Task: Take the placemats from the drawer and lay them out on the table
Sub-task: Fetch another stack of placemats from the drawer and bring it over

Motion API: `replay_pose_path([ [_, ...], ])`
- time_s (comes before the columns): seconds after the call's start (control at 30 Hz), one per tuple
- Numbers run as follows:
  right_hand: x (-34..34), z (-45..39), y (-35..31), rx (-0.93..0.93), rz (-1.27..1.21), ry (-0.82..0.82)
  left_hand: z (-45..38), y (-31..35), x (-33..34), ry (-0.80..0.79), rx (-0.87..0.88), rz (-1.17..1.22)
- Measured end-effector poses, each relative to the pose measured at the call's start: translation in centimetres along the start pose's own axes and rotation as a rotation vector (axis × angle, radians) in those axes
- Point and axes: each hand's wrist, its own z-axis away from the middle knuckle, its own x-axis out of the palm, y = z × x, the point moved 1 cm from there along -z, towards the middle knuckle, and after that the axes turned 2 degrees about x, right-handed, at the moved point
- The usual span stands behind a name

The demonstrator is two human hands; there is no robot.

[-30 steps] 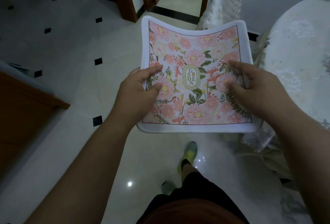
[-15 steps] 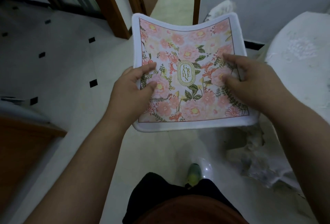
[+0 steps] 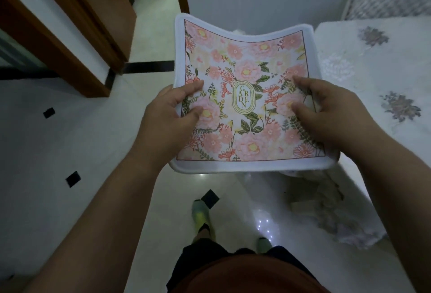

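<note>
Left hand point(image 3: 168, 115) and right hand point(image 3: 326, 110) pinch the floral placemat point(image 3: 245, 96) by its side edges, face up, long axis running away from the person.

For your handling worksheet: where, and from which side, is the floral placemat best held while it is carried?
Hold the placemat at its left and right edges, coming in from either side as the left hand and right hand do. It is limp and sags mid-span, so two opposite grips probably keep it spread.

There was one floral placemat point(image 3: 249, 96), two hands (left point(image 3: 168, 117), right point(image 3: 326, 115)), one cloth-covered counter point(image 3: 373, 78), and two feet point(image 3: 201, 215).
</note>
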Motion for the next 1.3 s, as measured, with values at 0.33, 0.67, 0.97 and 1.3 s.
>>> replay_pose_path([
  [0.33, 0.8, -1.5, -3.3, 0.259, -0.115, 0.287, -13.2, 1.0, -1.1, -0.293, 0.211, 0.0],
  [0.67, -1.1, -1.2, 1.2, 0.49, -0.207, 0.482, -19.4, 5.9, 7.4, -0.563, 0.393, -0.031],
  [0.97, -3.1, -4.8, 9.6, 0.609, -0.294, 0.54, -24.1, 11.5, 18.4, -0.735, 0.465, -0.175],
  [1.3, -8.1, -7.9, 17.1, 0.674, -0.476, 0.685, -29.3, 15.1, 29.1, -0.89, 0.369, -0.188],
])
